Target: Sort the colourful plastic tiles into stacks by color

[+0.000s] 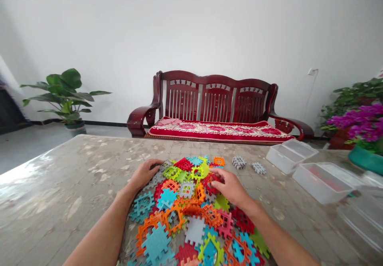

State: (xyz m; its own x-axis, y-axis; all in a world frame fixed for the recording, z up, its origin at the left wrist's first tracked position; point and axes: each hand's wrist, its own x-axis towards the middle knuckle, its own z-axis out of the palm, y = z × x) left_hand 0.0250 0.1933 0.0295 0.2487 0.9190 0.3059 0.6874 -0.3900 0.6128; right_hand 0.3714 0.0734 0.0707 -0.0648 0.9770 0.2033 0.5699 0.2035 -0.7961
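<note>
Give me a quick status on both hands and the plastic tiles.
Left hand flat on the tile pile, open. Right hand fingering a red tile. Two grey tiles apart; clear tubs at right.

Bright daylight, table [60,186] glare left, edges warped

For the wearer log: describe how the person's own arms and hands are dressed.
Both forearms enter from the bottom edge bare: no sleeves show anywhere along them. The left hand and right hand wear no gloves. No watch, bracelet or strap shows at either wrist, and no ring can be made out on the fingers. Nothing is printed or marked on them.
</note>
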